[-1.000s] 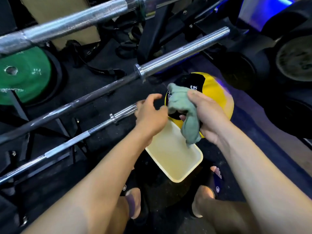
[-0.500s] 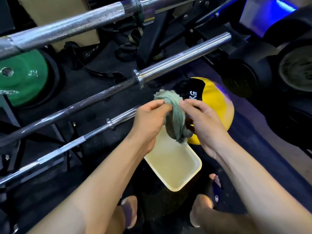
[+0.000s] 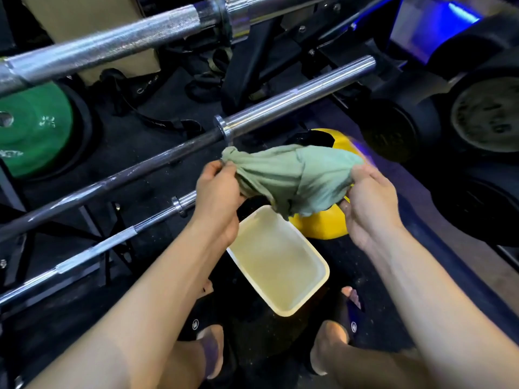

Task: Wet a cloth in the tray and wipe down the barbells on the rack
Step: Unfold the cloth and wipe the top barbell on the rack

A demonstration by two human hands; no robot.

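Cloth (image 3: 295,175) now spread between left hand (image 3: 217,192), right hand (image 3: 368,203); earlier bunched.

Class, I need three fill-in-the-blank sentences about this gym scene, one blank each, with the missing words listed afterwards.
1. Both hands, the left hand and the right hand, hold a green ____ stretched between them.
2. Below the cloth, on the floor, sits a cream-coloured ____.
3. The round ball behind the tray is black and ____.
4. The weight plate at far left is ____ in colour.

Missing words: cloth; tray; yellow; green
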